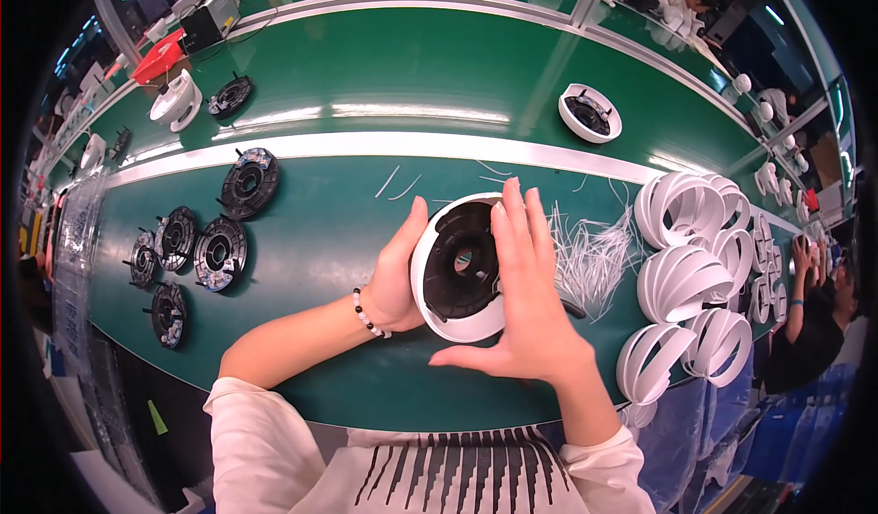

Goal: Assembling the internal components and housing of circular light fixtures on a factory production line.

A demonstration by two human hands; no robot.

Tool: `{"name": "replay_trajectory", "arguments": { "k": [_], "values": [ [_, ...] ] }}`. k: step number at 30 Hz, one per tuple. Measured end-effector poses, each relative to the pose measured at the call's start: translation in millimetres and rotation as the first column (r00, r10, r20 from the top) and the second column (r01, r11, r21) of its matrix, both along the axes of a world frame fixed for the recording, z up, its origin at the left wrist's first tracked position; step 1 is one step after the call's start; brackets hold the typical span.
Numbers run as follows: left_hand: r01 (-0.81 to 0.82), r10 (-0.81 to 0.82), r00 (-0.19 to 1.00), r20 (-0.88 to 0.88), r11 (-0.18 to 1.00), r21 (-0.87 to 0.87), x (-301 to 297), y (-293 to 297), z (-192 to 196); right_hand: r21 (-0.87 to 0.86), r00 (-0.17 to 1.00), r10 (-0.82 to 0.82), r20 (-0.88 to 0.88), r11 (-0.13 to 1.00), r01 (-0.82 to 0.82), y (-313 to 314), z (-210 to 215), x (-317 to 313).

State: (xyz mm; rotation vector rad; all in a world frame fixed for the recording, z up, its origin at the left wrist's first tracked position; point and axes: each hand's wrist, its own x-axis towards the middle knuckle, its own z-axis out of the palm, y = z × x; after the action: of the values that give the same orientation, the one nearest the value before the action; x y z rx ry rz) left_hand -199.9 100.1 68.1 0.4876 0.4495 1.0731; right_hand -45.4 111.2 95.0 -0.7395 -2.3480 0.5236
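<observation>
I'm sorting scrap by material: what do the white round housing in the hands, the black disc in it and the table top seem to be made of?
White round housing: seemingly moulded plastic, smooth, slight sheen. Black disc: likely matte plastic, ribbed with cut-outs. Table top: green glossy mat, perhaps rubber or vinyl, mirroring lamps.

A green bench (347, 240) carries 5 black discs (219, 253) at left, white ties (590, 258) centre-right, stacked white shells (681, 281) at right, and 1 housing (590, 113) upper right.

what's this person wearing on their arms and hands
Both hands, left hand and right hand, are bare with no gloves. The left wrist carries a beaded bracelet of white and dark beads. Cream sleeves are pushed up both forearms.
</observation>
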Motion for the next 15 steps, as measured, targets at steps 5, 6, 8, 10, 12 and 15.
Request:
{"name": "replay_trajectory", "arguments": {
  "k": [5, 6, 8, 10, 12, 15],
  "values": [
    [-0.004, 0.004, 1.0, 0.014, 1.0, -0.028, 7, 0, 2, 0.002, 1.0, -0.006, 0.001, 1.0, 0.006, 6, -1, 7],
    [-0.004, 0.005, 1.0, 0.014, 1.0, -0.029, 8, -1, 3, 0.012, 0.997, -0.068, -0.027, 0.998, 0.068, 4, 0, 4],
    [-0.056, 0.059, 0.996, -0.064, 0.997, 0.045, 9, -3, 5, 0.021, 0.989, -0.135, -0.057, 0.991, 0.136, 2, -1, 0],
    [-0.046, 0.05, 0.996, -0.077, 0.998, 0.05, 8, -3, 0, 0.012, 0.982, -0.175, -0.074, 0.984, 0.176, 0, -2, -3],
    [-0.037, 0.038, 0.999, -0.024, 0.999, 0.02, 6, -5, -5, -0.009, 0.98, -0.182, -0.083, 0.983, 0.182, -2, -4, -4],
    [-0.026, 0.001, 0.985, 0.171, 0.989, 0.144, 3, -5, -24, -0.015, 0.975, -0.195, -0.105, 0.981, 0.194, -2, -8, -5]
  ]
}}
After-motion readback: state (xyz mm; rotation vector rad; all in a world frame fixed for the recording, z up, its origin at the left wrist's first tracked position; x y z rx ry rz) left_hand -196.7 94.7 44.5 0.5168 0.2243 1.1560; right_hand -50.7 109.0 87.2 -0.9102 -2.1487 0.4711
